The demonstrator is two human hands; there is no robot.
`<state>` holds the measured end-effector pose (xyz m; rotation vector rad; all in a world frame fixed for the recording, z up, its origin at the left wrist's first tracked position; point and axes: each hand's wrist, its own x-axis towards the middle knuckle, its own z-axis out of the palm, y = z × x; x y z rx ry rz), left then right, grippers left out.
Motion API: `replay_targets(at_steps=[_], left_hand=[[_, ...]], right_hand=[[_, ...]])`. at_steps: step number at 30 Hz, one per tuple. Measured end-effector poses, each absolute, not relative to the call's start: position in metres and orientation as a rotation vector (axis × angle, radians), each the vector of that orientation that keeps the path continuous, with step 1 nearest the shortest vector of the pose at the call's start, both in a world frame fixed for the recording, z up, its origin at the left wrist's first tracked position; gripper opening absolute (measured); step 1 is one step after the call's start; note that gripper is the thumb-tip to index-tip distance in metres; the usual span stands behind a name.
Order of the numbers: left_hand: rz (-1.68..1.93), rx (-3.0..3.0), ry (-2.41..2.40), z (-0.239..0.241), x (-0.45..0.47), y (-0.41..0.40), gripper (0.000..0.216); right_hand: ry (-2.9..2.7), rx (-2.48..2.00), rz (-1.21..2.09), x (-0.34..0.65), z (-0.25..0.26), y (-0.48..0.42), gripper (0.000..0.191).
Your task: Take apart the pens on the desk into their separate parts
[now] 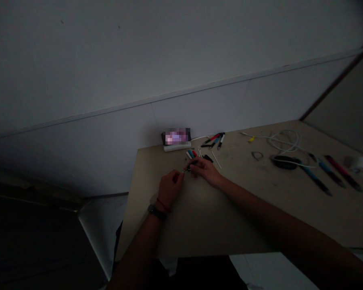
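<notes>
Over the table my left hand is closed in a pinch, with a bit of red showing at its fingers. A watch and a red band circle that wrist. Fingertips of my right hand pinch a small dark pen part, its tip meeting my left fingertips. Light, shiny bits show between both hands, too small to name. Just beyond lie blue and red pen pieces, thin white sticks and a black piece. The room is dim, so finer detail is lost.
A phone with a lit screen leans on a white stand by the wall. Several pens lie beyond my right hand. Farther right are a coiled white cable, a black oval object and larger-looking pens.
</notes>
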<state>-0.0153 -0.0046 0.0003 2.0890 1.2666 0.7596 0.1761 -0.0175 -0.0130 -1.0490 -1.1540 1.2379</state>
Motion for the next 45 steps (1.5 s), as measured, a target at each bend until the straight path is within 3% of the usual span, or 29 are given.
replay_targets(at_steps=[11, 45], left_hand=[[0.694, 2.118, 1.327, 0.0021, -0.0151, -0.0055, 0.05], [0.692, 2.141, 1.309, 0.0033, -0.0139, -0.0047, 0.045]], right_hand=[[-1.256, -1.044, 1.252, 0.1772, -0.0099, -0.0188, 0.035], [-1.116, -1.048, 1.253, 0.1747, -0.0103, -0.0185, 0.035]])
